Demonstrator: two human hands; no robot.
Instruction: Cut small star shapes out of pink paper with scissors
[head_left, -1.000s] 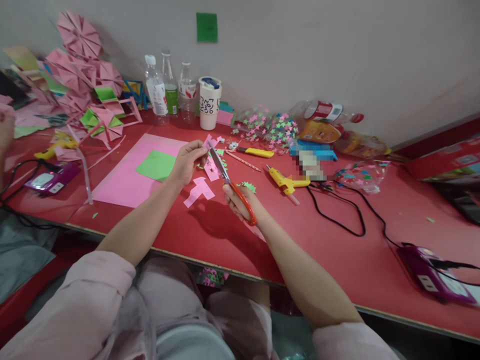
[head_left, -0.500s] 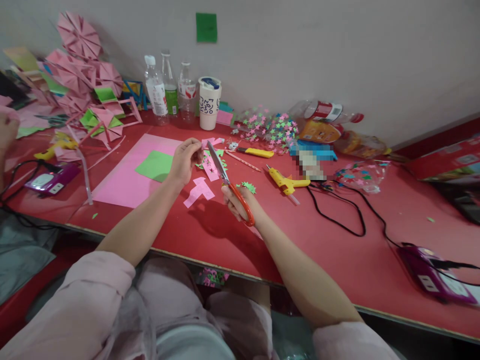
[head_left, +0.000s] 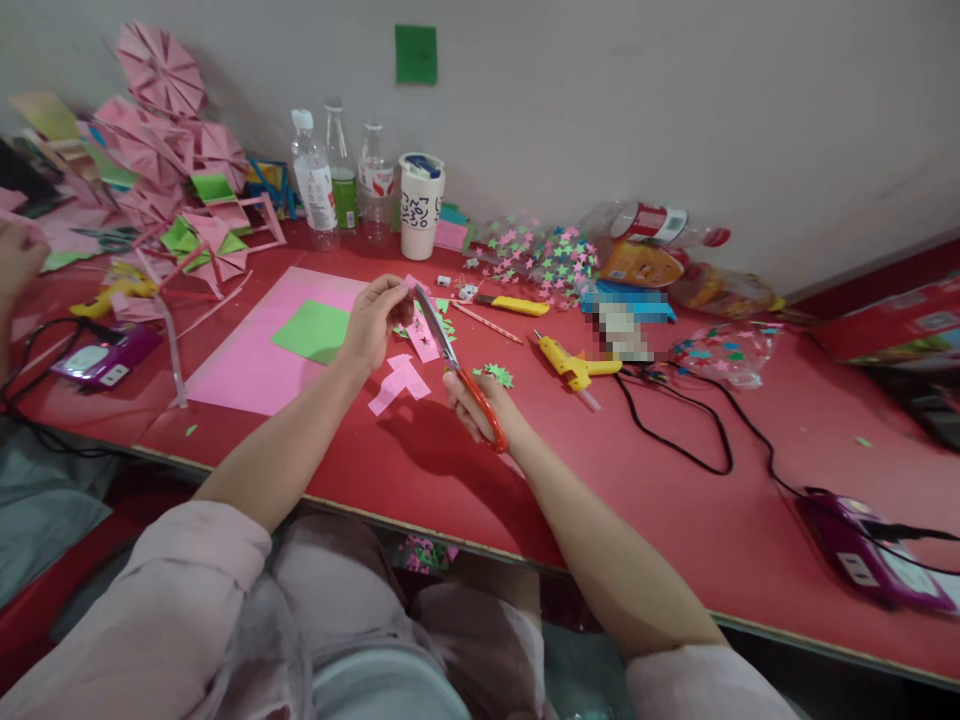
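My right hand (head_left: pixel 474 402) grips the red handles of a pair of scissors (head_left: pixel 463 369), whose blades point up and left over the red table (head_left: pixel 675 500). My left hand (head_left: pixel 373 322) is closed in a pinch on a small pink paper piece (head_left: pixel 414 287) right at the blade tips. Pink paper scraps (head_left: pixel 401 380) lie on the table just below both hands. A small green cut star (head_left: pixel 497 374) lies to the right of the scissors.
A pink sheet (head_left: pixel 247 360) with a green square (head_left: pixel 313 330) lies to the left. A yellow glue gun (head_left: pixel 574 362), yellow cutter (head_left: pixel 514 304), bottles (head_left: pixel 313 180), a cup (head_left: pixel 420 205), paper stars (head_left: pixel 551 255) and pink folded fans (head_left: pixel 161 110) crowd the back. Another person's hand (head_left: pixel 16 262) is at far left.
My left hand dipped slightly with the pink piece and came back to the blade tips. The scissors shifted a little toward me. The other person's hand at far left moved slightly.
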